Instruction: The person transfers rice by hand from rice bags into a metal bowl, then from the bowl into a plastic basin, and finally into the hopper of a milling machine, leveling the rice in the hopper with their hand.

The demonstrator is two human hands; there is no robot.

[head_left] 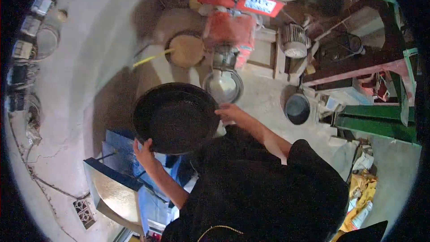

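A wide, round black basin (pixel 179 121) is held up in front of me between both hands. My left hand (pixel 144 151) grips its near left rim, thumb over the edge and the other fingers along the outside. On the right side of the rim, my right hand (pixel 229 113) is closed around the edge. The inside of the basin is too dark to show whether anything lies in it. Just beyond it, a metal bowl (pixel 237 84) with something whitish in it stands under the spout of a red machine (pixel 229 30).
A round container with brown contents (pixel 186 50) and a yellow stick (pixel 152 57) sits left of the machine. Right are an electric motor (pixel 295 40), a dark bucket (pixel 297 108) and a green metal frame (pixel 376 123). A blue metal unit (pixel 117 145) stands near my left arm.
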